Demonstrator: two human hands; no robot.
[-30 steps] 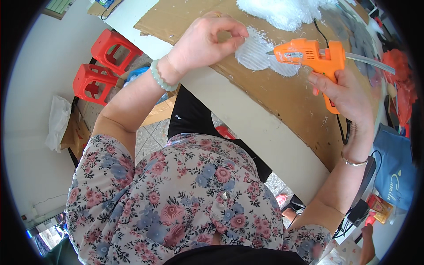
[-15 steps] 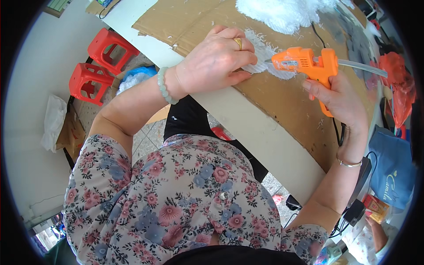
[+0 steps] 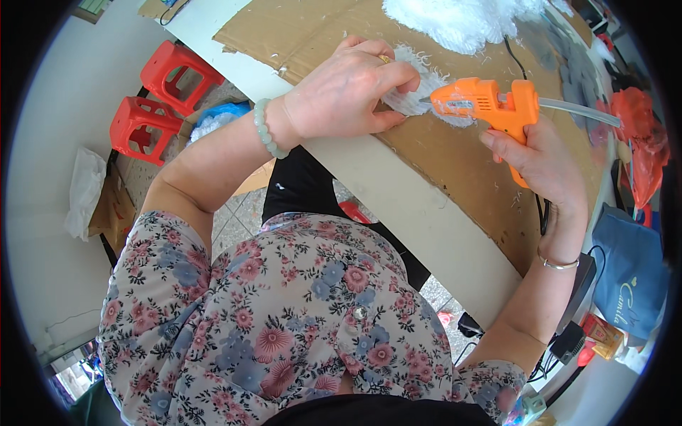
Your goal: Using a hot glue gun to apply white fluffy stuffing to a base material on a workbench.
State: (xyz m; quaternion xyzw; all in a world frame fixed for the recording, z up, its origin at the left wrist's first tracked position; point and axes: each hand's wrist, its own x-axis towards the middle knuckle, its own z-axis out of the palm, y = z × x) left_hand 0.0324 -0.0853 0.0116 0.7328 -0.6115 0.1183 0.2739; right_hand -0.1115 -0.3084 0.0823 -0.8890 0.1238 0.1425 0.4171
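Note:
My right hand (image 3: 543, 160) grips an orange glue gun (image 3: 486, 105) by its handle, with a clear glue stick (image 3: 579, 108) out of its back. The nozzle points left, at a fringed white fabric piece (image 3: 406, 98) lying on the cardboard; whether the tip touches it I cannot tell. My left hand (image 3: 348, 89), wearing a ring and a bead bracelet, is curled at the piece's left edge. Its thumb and index finger stand a little apart, and the other fingertips are hidden behind the hand.
Beneath the work, a brown cardboard sheet (image 3: 469, 192) covers part of the white table (image 3: 419, 206). Fluffy white material (image 3: 462, 25) lies at the far side, near a black cord. Red stools (image 3: 145, 128) stand at left. A blue bag (image 3: 629, 270) and red plastic bag (image 3: 639, 142) are at right.
My left index finger has lifted and spread from the thumb. The glue gun has shifted slightly left with my right hand. A person's arm at the lower right has gone from view.

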